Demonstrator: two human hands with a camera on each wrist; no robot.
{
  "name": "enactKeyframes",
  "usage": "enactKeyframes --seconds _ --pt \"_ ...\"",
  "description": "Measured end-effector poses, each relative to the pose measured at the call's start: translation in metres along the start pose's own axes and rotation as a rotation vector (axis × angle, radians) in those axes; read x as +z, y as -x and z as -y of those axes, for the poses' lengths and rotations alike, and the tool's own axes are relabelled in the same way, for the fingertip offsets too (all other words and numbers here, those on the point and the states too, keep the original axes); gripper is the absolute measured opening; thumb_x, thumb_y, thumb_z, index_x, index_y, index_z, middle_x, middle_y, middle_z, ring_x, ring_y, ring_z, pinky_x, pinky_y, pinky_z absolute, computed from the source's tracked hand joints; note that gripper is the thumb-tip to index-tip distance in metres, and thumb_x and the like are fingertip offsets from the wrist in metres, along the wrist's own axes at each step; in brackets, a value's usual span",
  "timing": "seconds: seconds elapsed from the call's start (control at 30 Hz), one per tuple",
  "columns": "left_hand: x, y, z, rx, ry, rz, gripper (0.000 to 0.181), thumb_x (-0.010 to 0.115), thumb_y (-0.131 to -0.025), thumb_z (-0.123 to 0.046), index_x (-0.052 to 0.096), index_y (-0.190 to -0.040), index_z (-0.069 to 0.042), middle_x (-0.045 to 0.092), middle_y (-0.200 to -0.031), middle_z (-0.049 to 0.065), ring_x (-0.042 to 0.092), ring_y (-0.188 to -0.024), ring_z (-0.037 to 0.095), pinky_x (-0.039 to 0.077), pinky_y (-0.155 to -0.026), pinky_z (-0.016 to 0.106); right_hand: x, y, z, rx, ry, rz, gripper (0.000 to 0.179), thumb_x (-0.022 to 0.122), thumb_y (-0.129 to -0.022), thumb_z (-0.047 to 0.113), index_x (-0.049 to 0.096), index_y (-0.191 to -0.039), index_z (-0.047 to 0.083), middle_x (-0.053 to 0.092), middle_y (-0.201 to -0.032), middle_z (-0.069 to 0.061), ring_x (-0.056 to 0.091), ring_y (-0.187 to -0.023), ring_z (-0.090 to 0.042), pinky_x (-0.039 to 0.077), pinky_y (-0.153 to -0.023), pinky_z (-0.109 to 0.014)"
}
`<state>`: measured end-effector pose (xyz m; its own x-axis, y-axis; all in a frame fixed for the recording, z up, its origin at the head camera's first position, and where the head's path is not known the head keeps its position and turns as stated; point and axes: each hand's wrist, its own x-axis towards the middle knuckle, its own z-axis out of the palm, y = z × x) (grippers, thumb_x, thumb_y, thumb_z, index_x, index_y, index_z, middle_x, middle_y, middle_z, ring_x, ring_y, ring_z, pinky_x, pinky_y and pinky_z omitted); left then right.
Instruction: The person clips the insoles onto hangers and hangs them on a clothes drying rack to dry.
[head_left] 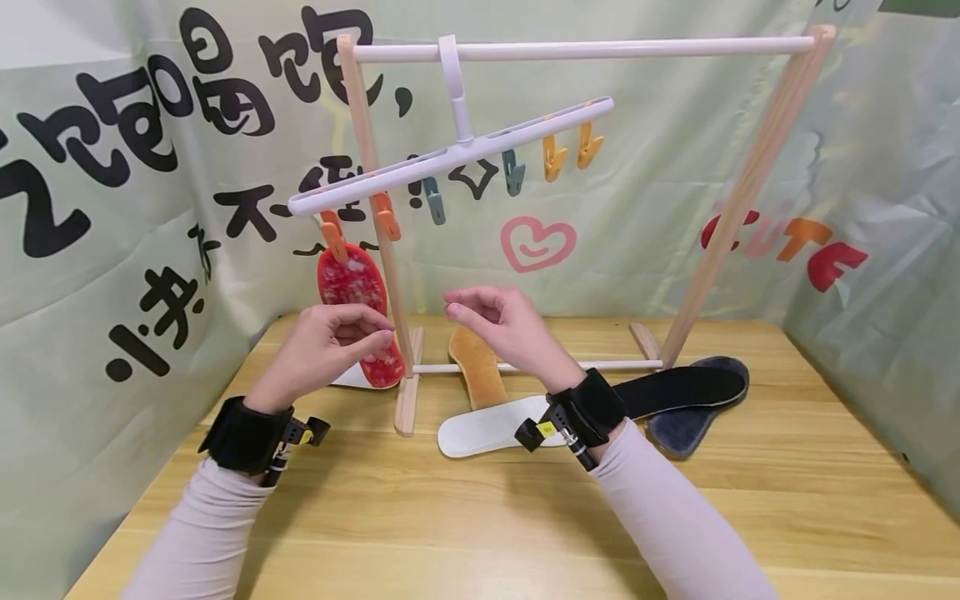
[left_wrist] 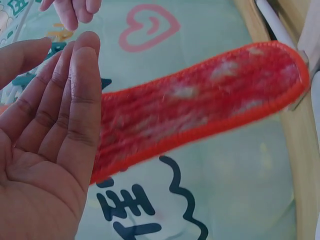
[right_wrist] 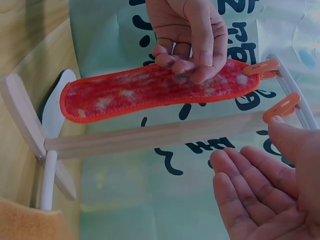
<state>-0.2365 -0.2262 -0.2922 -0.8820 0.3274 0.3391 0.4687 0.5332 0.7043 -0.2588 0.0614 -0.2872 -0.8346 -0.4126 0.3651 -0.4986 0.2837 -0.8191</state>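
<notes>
A red insole (head_left: 351, 279) with an orange edge hangs from an orange clip (head_left: 333, 236) at the low left end of a white clip hanger (head_left: 453, 154). My left hand (head_left: 322, 346) is in front of that insole, fingers loosely bent and holding nothing. To its right my right hand (head_left: 510, 329) is raised, palm turned inward, also with nothing in it. In the right wrist view, the right thumb overlaps a second orange clip (right_wrist: 282, 107). Behind the right hand, a tan insole (head_left: 480, 371) leans on the rack's lower bar.
The hanger hooks over the top bar (head_left: 630, 48) of a wooden rack and tilts down leftward. Blue clips (head_left: 513, 172) and yellow clips (head_left: 553, 158) hang bare. On the table (head_left: 450, 525) lie a white insole (head_left: 480, 425), a black insole (head_left: 682, 389) and a dark grey one (head_left: 682, 429).
</notes>
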Motion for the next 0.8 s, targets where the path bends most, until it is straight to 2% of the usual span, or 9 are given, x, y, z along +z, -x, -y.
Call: enactKeyframes --seconds 0.17,0.37,0.5,0.67,0.8 --pt "0.011 -0.007 -0.002 0.008 -0.009 0.026 0.015 0.080 -0.099 -0.019 0.080 -0.110 -0.008 0.081 -0.097 0.013 0.079 -0.084 0.022 0.063 -0.074 0.023 -0.005 0.007 -0.006 0.016 0.027 0.015 0.033 0.070 -0.106 0.023 0.074 -0.132 0.004 0.080 -0.123 -0.014 0.078 -0.112 -0.024 0.062 -0.100 -0.040" --pt "0.025 -0.016 -0.003 0.036 0.035 0.062 0.015 0.079 -0.099 -0.019 0.081 -0.109 -0.008 0.081 -0.094 0.013 0.079 -0.080 0.021 0.062 -0.074 0.022 -0.010 0.017 -0.014 0.037 0.039 0.014 0.033 0.071 -0.106 0.022 0.074 -0.132 0.003 0.079 -0.122 -0.016 0.078 -0.112 -0.025 0.063 -0.100 -0.041" --pt "0.034 -0.023 -0.003 0.048 0.048 0.081 0.014 0.079 -0.100 -0.019 0.081 -0.108 -0.007 0.081 -0.092 0.013 0.078 -0.079 0.023 0.062 -0.071 0.024 -0.014 0.020 -0.021 0.035 0.052 0.003 0.032 0.071 -0.106 0.023 0.074 -0.131 0.003 0.080 -0.122 -0.015 0.079 -0.111 -0.025 0.063 -0.100 -0.040" --pt "0.046 -0.031 -0.004 0.030 0.057 0.102 0.013 0.079 -0.099 -0.020 0.081 -0.108 -0.010 0.081 -0.093 0.011 0.079 -0.081 0.028 0.063 -0.067 0.030 -0.017 0.021 -0.029 0.048 0.053 -0.004 0.032 0.071 -0.106 0.024 0.075 -0.130 0.003 0.080 -0.121 -0.014 0.079 -0.111 -0.026 0.063 -0.100 -0.041" --pt "0.054 -0.036 -0.005 0.031 0.070 0.107 0.012 0.079 -0.100 -0.020 0.081 -0.108 -0.010 0.081 -0.092 0.007 0.080 -0.083 0.033 0.064 -0.069 0.030 -0.019 0.021 -0.034 0.063 0.053 -0.006 0.032 0.071 -0.106 0.025 0.075 -0.129 0.003 0.080 -0.123 -0.013 0.079 -0.112 -0.028 0.063 -0.101 -0.042"
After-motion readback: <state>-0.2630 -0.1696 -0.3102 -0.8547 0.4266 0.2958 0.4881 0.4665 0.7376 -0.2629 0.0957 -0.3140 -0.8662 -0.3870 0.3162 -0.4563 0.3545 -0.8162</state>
